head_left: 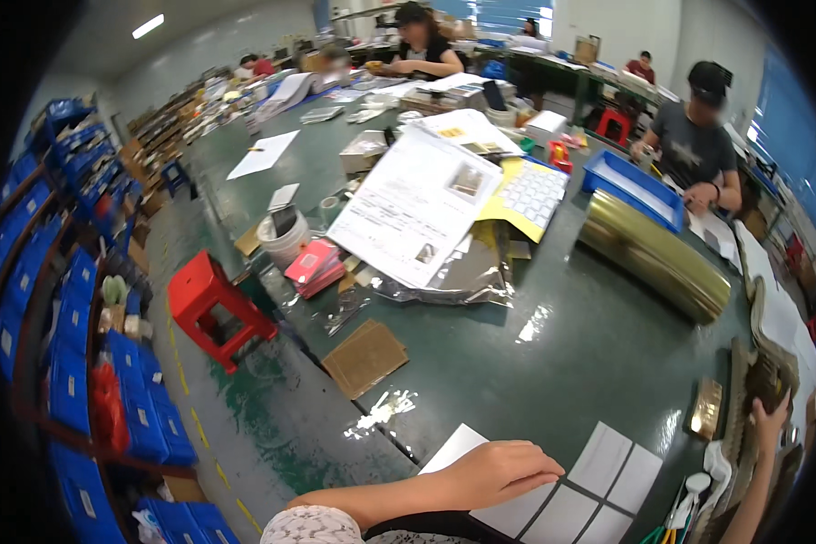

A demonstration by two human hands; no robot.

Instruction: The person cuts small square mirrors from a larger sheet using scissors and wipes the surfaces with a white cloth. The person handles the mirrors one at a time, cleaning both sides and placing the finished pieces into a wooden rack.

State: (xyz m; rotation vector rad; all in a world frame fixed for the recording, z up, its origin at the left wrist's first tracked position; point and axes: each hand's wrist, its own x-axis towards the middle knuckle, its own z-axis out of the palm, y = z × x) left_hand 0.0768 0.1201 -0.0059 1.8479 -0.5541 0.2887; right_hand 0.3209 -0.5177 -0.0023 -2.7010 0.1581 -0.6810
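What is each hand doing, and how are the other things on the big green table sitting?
left hand: flat, palm down on the white cards
right hand: raised, touching the brown stack at the table edge
white cards: lying flat, side by side
gold roll: rolled up, lying on its side
cardboard piece: flat, at the table edge
big paper sheet: spread open over a pile
red stool: upright on the floor

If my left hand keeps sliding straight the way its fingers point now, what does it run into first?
The left hand lies flat on white sheets, fingers pointing right. Straight on it would likely first cross the white cards laid side by side on the green table; past them are tools at the edge, though depth is unclear.
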